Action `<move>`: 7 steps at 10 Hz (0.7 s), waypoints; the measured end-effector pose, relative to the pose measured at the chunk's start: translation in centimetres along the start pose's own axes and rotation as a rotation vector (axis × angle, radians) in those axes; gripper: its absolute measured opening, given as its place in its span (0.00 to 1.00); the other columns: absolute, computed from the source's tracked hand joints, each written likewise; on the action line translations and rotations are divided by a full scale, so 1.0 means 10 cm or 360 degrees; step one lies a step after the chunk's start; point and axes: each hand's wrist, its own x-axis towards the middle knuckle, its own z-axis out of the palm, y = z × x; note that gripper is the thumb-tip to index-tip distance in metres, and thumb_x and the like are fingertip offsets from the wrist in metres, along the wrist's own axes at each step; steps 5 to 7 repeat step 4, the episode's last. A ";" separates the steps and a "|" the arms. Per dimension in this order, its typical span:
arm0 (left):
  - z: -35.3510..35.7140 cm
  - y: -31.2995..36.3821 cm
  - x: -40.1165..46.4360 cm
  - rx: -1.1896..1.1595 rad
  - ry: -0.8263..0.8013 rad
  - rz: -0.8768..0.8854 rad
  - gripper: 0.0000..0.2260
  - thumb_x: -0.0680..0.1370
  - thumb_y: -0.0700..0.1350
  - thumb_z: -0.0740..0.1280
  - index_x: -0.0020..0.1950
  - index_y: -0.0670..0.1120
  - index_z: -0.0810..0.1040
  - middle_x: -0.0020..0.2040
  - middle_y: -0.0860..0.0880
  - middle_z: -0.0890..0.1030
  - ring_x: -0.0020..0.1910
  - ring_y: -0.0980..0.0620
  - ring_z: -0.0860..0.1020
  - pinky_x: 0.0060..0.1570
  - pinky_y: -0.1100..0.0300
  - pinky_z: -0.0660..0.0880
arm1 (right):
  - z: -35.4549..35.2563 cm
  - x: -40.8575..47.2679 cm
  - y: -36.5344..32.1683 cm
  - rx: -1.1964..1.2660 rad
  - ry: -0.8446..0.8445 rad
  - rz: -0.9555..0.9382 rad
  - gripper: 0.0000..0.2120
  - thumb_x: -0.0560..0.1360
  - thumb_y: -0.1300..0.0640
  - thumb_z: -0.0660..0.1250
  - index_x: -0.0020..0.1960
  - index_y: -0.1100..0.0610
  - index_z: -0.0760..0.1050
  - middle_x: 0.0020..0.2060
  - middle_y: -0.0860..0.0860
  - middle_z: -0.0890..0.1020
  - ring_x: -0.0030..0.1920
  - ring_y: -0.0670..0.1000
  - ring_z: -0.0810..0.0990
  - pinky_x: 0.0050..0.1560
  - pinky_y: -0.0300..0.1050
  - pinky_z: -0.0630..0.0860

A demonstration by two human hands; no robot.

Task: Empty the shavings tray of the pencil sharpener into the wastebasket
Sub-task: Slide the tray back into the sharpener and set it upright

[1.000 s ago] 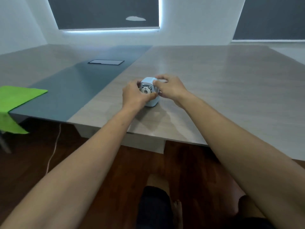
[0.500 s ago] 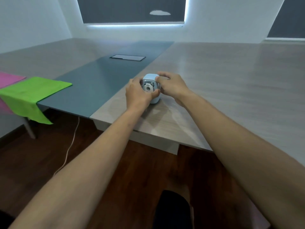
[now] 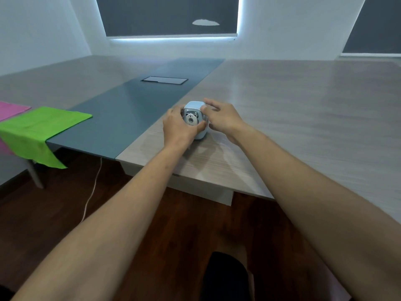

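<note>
A small pale-blue pencil sharpener (image 3: 193,109) with a bear face on its front stands upright on the wooden table (image 3: 303,109), near the front edge. My left hand (image 3: 179,128) wraps its left side and lower front, thumb across the bottom. My right hand (image 3: 221,119) rests against its right side, fingers over the top corner. The lower part of the sharpener, where the tray sits, is hidden by my hands. No wastebasket is in view.
A dark grey strip (image 3: 134,109) with a recessed cable hatch (image 3: 164,80) runs down the table's middle. Green cloth (image 3: 39,129) and pink cloth (image 3: 10,109) hang over the left edge. A white cable (image 3: 93,187) trails on the dark wooden floor.
The view has swung left and slightly up, bringing the green and pink cloths further in. Both hands stay on the sharpener, which remains on the table.
</note>
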 end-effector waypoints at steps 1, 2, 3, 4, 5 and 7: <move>0.00 0.02 -0.03 -0.0014 -0.0017 0.0004 0.38 0.62 0.54 0.78 0.67 0.43 0.71 0.60 0.44 0.76 0.59 0.48 0.75 0.59 0.58 0.71 | -0.06 -0.09 0.01 -0.0120 0.0005 -0.0010 0.25 0.79 0.50 0.66 0.74 0.52 0.71 0.63 0.55 0.80 0.65 0.54 0.79 0.69 0.52 0.74; 0.00 0.09 -0.11 0.0097 0.0027 0.0019 0.45 0.63 0.60 0.75 0.73 0.41 0.63 0.64 0.43 0.72 0.64 0.46 0.71 0.62 0.56 0.67 | -0.19 -0.23 0.02 -0.0339 0.0019 -0.0010 0.23 0.79 0.49 0.65 0.72 0.55 0.73 0.68 0.54 0.78 0.69 0.53 0.76 0.71 0.46 0.69; 0.02 0.23 -0.24 0.0283 0.0163 0.0234 0.41 0.66 0.63 0.69 0.71 0.42 0.65 0.65 0.44 0.72 0.65 0.45 0.70 0.65 0.51 0.67 | -0.44 -0.42 0.07 -0.0539 0.0096 -0.0055 0.20 0.80 0.48 0.62 0.67 0.57 0.78 0.66 0.53 0.81 0.68 0.53 0.76 0.67 0.43 0.68; 0.11 0.52 -0.36 0.0356 0.0228 0.0457 0.33 0.68 0.61 0.66 0.67 0.41 0.70 0.64 0.44 0.73 0.65 0.44 0.70 0.69 0.46 0.63 | -0.80 -0.59 0.13 -0.0683 0.0246 -0.0045 0.19 0.81 0.49 0.60 0.65 0.57 0.79 0.65 0.54 0.81 0.68 0.54 0.76 0.65 0.43 0.69; 0.11 0.52 -0.36 0.0356 0.0228 0.0457 0.33 0.68 0.61 0.66 0.67 0.41 0.70 0.64 0.44 0.73 0.65 0.44 0.70 0.69 0.46 0.63 | -0.80 -0.59 0.13 -0.0683 0.0246 -0.0045 0.19 0.81 0.49 0.60 0.65 0.57 0.79 0.65 0.54 0.81 0.68 0.54 0.76 0.65 0.43 0.69; 0.11 0.52 -0.36 0.0356 0.0228 0.0457 0.33 0.68 0.61 0.66 0.67 0.41 0.70 0.64 0.44 0.73 0.65 0.44 0.70 0.69 0.46 0.63 | -0.80 -0.59 0.13 -0.0683 0.0246 -0.0045 0.19 0.81 0.49 0.60 0.65 0.57 0.79 0.65 0.54 0.81 0.68 0.54 0.76 0.65 0.43 0.69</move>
